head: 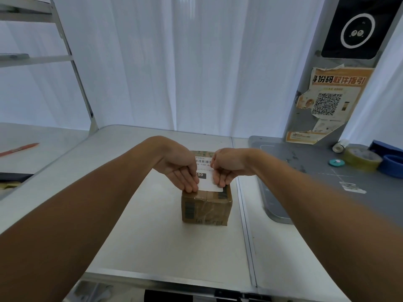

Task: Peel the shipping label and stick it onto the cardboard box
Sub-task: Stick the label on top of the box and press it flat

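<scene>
Head view: brown, tape-wrapped cardboard box (206, 207) stands on the white folding table (165, 236), near its centre. White rectangular shipping label (208, 182) with a printed barcode lies flat on the box top, its near edge reaching the box's front edge. Left hand (180, 165) is flat and wide, fingers together, fingertips (192, 188) pressing the label's left margin. Right hand (226, 165) is curled narrow, knuckles down, with its fingers (219, 180) resting on the label's right margin; whether it pinches the label cannot be told. To the right, a grey cutting mat (309, 168) carries 1 yellowish tape roll (362, 158) and 1 blue tape roll (392, 165), touching each other. A red pen (19, 148) lies at far left.
</scene>
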